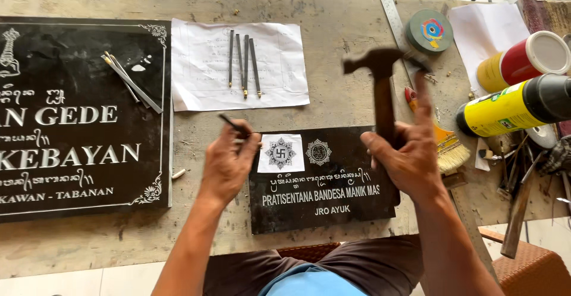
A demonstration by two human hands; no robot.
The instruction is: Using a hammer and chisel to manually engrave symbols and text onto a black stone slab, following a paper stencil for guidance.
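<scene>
My left hand pinches a thin dark chisel between thumb and fingers, its shaft slanting up and to the left, the low end at the top left corner of the small black stone plaque, just beside the white paper pattern stuck there. My right hand is wrapped tight around the wooden handle of a hammer, raised so the dark head sits high above the plaque's right end, blurred. The plaque lies close to the near edge of the worn wooden bench, over my lap. To my left a large black plaque lies near, with loose chisels on its top. Ahead, four spare chisels rest on a white sheet, with open bench between sheet and plaque. To my right it is crowded: a paintbrush, a yellow spray can, a red can, a grinding disc and a steel ruler.
</scene>
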